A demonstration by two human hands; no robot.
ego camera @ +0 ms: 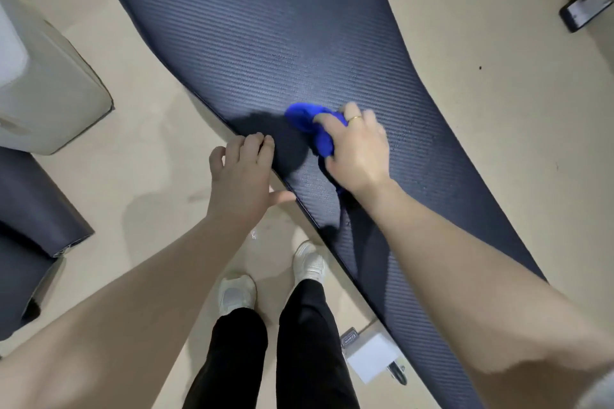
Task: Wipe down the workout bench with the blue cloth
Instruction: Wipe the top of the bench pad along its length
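The workout bench (252, 43) is a long dark pad with a ribbed, woven-looking surface, running from the top left to the bottom right. My right hand (358, 149) presses a bunched blue cloth (309, 123) onto the pad near its left edge; a ring shows on one finger. My left hand (242, 173) rests on the bench's left edge beside the cloth, fingers curled over the rim and thumb under it. A dark shadow lies on the pad between the two hands.
Beige floor surrounds the bench. A pale machine housing (43, 86) stands at the left, with a dark padded roller (30, 219) below it. My feet in white shoes (272, 279) stand by the bench edge. A white bench foot (372, 355) and a dark bracket (581, 12) sit nearby.
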